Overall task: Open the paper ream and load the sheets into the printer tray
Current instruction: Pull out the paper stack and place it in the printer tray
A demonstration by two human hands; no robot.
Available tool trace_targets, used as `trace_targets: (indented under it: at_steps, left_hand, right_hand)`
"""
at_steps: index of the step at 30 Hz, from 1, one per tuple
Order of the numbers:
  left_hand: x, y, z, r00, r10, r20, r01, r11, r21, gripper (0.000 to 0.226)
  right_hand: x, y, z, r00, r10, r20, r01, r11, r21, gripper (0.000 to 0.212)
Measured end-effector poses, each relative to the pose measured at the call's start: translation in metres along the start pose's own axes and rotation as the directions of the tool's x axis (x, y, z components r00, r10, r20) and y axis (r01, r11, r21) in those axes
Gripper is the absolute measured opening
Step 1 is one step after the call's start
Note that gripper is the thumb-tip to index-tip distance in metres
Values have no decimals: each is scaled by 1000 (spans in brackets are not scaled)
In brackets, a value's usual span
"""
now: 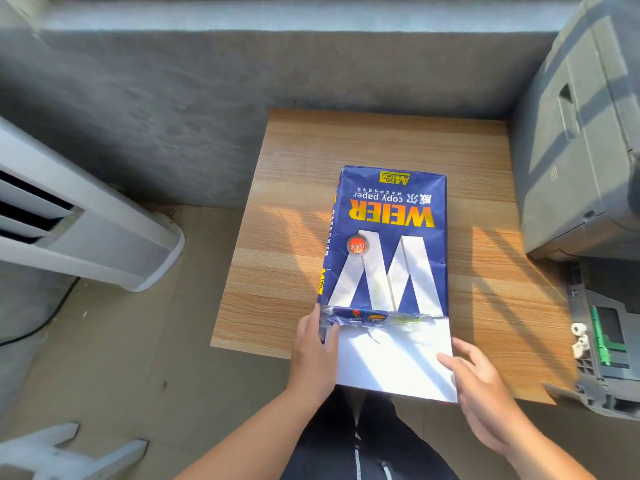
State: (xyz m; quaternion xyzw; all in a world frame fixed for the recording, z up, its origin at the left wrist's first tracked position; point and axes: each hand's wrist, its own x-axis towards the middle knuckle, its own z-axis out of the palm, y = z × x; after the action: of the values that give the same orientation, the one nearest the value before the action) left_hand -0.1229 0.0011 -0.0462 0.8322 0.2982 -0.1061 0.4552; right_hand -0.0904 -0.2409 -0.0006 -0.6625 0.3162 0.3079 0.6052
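Both forearms reach in: left hand point(313, 344) pinches the torn blue wrapper point(384, 237) at the ream's near left corner, right hand point(481, 386) lies open, fingers on the bared white sheets point(391, 362). Ream rests on the wooden table point(287, 244), printer point(581, 150) at right.

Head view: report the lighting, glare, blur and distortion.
Head view: hard sunlight falls in slanted bands across the table and the ream; the bared sheets and the silver W glare near white; the printer at right lies partly in shade with striped shadows; wide-angle bending curves the wall and the white appliance at left; the edges look soft, the centre print sharp.
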Motion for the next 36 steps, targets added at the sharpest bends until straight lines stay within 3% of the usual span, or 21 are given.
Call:
trace_targets:
  at_steps: [2,5,10,15,18,21,25,31,36]
  left_hand:
    - [-5,-8,0,994,-108,28,111,983,-148,48]
    - [-4,-13,-3,985,-167,44,172,972,-162,51]
    - [-33,-14,-2,984,-177,-2,175,976,-129,45]
    - [-52,-24,-10,974,-217,64,226,914,-338,28]
    - [-61,-25,-10,981,-141,134,177,930,-321,40]
    - [-82,-26,-7,995,-61,79,83,945,-315,48]
    - [-120,-33,-9,1000,25,8,-21,949,-316,47]
    - [-173,-49,-13,997,60,-57,-73,961,-266,51]
    - [-225,-54,-4,991,44,-123,-76,962,-264,51]
  right_hand:
    - [12,-4,13,996,-77,-46,71,991,-115,43]
    - [17,1,24,984,-170,-56,145,942,-303,61]
    - [-5,10,21,987,-159,10,156,951,-267,72]
    - [-25,28,9,999,-40,8,41,981,-189,63]
    - [-40,33,4,998,-62,-22,57,984,-171,57]
    - [-51,39,2,995,-88,-44,81,987,-137,53]
    - [-68,71,-7,989,-149,-4,145,968,-203,65]
    - [-118,93,-15,977,-211,32,213,959,-186,52]
    - [-138,109,-37,974,-218,63,227,951,-212,54]
